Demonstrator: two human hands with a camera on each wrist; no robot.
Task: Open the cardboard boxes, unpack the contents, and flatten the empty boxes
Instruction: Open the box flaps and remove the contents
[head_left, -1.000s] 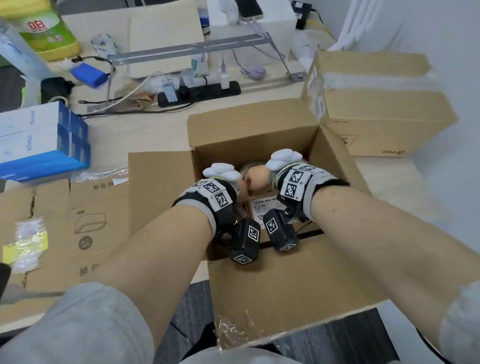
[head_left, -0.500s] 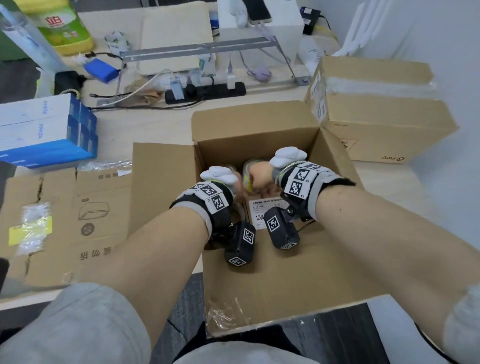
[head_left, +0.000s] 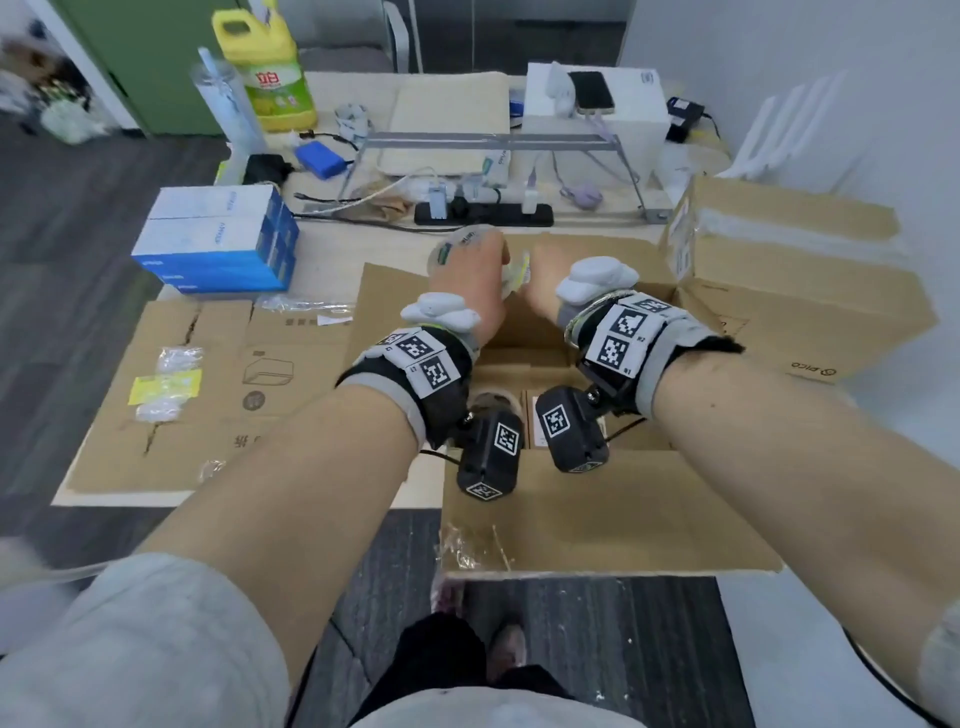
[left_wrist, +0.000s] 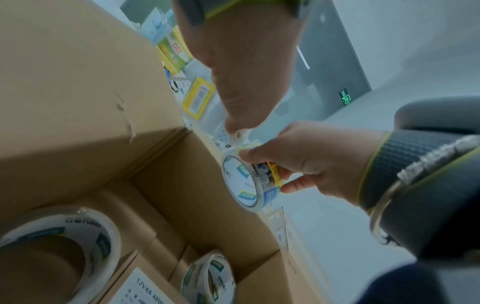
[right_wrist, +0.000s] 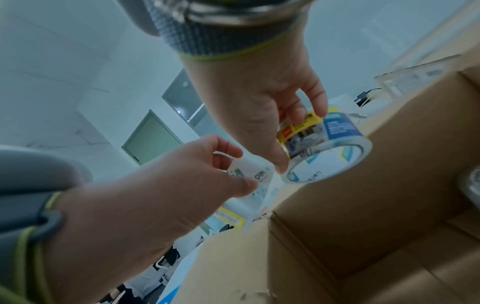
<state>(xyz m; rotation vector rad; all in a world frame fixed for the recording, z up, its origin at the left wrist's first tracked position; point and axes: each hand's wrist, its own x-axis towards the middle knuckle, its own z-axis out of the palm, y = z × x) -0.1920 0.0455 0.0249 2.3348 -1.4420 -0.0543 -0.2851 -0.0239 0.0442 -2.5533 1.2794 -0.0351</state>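
Above the open cardboard box (head_left: 613, 509), from the head view, I see both hands raised over its far flap. My left hand (head_left: 470, 280) grasps one clear tape roll (head_left: 457, 244); my right hand (head_left: 543, 280) holds a second tape roll (head_left: 517, 273), mostly hidden between the two hands. I count two boxes with their walls still up on the table (head_left: 332, 260): the open one and a taped shut box (head_left: 789, 270) to its right. One flattened box (head_left: 208, 384) lies to the left, with a stack of blue and white cartons (head_left: 218, 239) beyond it. Inside the open box I glimpse one more roll and a white label, half hidden by the wrist cameras.

Looking along my left wrist, the box interior shows plainly: two further rolls, a large roll (left_wrist: 59, 244) and a smaller roll (left_wrist: 207, 279), both glossy, transparent rings with printed white cores, resting on small brown cartons (left_wrist: 140, 288) with a printed label. Here the right hand (left_wrist: 311, 164) pinches its roll (left_wrist: 249, 181) by the rim, thumb and fingers curled round it. That makes four rolls in all.

Seen from my right wrist, the grips are clearer. The left hand (right_wrist: 182, 185) clamps its roll (right_wrist: 252, 174) between thumb and fingers; the right hand (right_wrist: 259, 98) grips the roll (right_wrist: 324, 150) with blue and yellow wrapping. Smooth corrugated walls of the box (right_wrist: 363, 226) sit below.
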